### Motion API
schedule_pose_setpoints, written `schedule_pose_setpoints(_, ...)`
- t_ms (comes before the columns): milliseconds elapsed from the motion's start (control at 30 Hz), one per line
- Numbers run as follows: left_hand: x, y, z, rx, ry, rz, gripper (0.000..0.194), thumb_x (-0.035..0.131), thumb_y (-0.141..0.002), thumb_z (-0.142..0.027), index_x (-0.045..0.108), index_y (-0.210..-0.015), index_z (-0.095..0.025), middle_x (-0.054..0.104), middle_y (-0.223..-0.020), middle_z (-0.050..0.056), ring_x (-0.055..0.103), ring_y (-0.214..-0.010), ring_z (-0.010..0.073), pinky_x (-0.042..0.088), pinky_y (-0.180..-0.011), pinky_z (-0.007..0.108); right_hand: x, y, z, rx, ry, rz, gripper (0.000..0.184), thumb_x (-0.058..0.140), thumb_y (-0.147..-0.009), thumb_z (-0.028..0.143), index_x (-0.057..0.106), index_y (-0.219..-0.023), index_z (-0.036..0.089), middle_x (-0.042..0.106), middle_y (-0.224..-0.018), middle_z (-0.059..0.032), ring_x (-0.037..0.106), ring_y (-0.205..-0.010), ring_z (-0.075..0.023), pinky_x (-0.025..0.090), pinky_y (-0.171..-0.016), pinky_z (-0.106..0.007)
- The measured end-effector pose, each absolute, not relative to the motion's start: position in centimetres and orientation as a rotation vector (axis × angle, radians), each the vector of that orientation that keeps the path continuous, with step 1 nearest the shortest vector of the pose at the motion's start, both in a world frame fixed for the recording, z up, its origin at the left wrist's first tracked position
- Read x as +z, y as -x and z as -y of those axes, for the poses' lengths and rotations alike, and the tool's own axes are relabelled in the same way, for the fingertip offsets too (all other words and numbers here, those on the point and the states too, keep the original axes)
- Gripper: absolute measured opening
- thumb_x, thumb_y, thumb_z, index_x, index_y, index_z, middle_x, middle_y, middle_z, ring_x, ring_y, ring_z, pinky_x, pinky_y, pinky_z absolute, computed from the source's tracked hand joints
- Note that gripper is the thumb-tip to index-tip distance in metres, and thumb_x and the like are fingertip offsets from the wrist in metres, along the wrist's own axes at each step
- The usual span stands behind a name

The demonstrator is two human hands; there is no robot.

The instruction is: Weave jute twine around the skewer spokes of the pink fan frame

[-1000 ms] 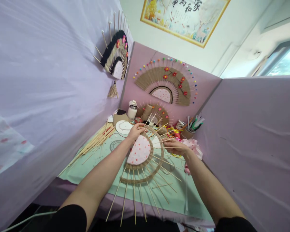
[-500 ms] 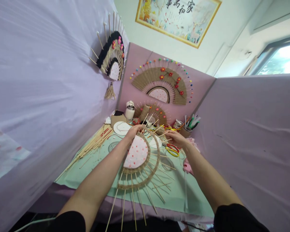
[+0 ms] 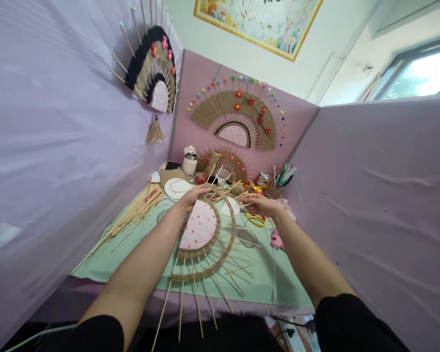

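Note:
A half-round fan frame (image 3: 230,247) of thin wooden sticks, with bands of brown twine woven through them, stands tilted over the table. At its core sits a white half-disc (image 3: 200,225) with pink dots. My left hand (image 3: 191,198) is closed on the upper end of the frame, its fingertips partly behind the twine. Beside the upper right sticks is my right hand (image 3: 258,203), fingers pinched together near the stick tips. What lies between those fingers is too small to make out.
Loose sticks (image 3: 132,210) lie on the green tabletop (image 3: 106,266) at left. Behind stand a white bottle (image 3: 189,164), a twine spool (image 3: 213,160) and a tool cup (image 3: 274,190). Yellow-handled scissors (image 3: 255,221) lie below my right hand. Finished fans (image 3: 205,110) hang on the fabric walls.
The whole view has shifted, so the scene sits slightly higher and further left. Both hands keep about the same places at the fan frame.

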State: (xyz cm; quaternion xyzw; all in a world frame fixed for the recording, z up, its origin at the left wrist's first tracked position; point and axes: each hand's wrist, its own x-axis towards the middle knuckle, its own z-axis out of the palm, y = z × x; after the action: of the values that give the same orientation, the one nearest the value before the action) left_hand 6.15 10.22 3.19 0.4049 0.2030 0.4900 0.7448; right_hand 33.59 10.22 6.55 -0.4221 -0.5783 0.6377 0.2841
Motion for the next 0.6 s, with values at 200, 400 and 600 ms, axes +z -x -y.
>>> schedule_pose_setpoints(200,3.4,-6.0,-9.3,0.999,-0.837,-0.233,0.036,0.055,-0.076,-0.007,0.061,-0.111,-0.012,0.068,-0.115,0.013,0.062,-0.111,0.0233,0.044,-0.1,0.038,7.0,-33.7,-10.1,1.774,1.181,1.525,0.023,0.066,-0.071,0.033,0.067,-0.083,0.014,0.045,-0.052,0.0044,0.033,-0.046,-0.0066,0.019,-0.042,-0.02)
schedule_pose_setpoints(400,3.4,-5.7,-9.1,0.924,-0.844,-0.193,0.06,0.053,-0.074,-0.009,0.05,-0.134,-0.011,0.065,-0.122,0.014,0.059,-0.116,0.0222,0.048,-0.095,0.03,7.0,-33.9,-9.9,1.816,1.141,1.467,0.04,0.055,-0.08,0.051,0.07,-0.085,0.014,0.054,-0.058,-0.0009,0.044,-0.051,-0.0098,0.028,-0.044,-0.02)
schedule_pose_setpoints(600,3.5,-5.5,-8.7,0.916,-0.857,-0.159,0.067,0.05,-0.074,-0.009,0.043,-0.14,-0.014,0.062,-0.126,0.013,0.059,-0.115,0.0223,0.05,-0.083,0.028,6.9,-34.3,-10.1,1.795,1.138,1.469,0.048,0.057,-0.078,0.062,0.069,-0.08,0.015,0.054,-0.057,-0.0012,0.044,-0.051,-0.01,0.032,-0.046,-0.022)
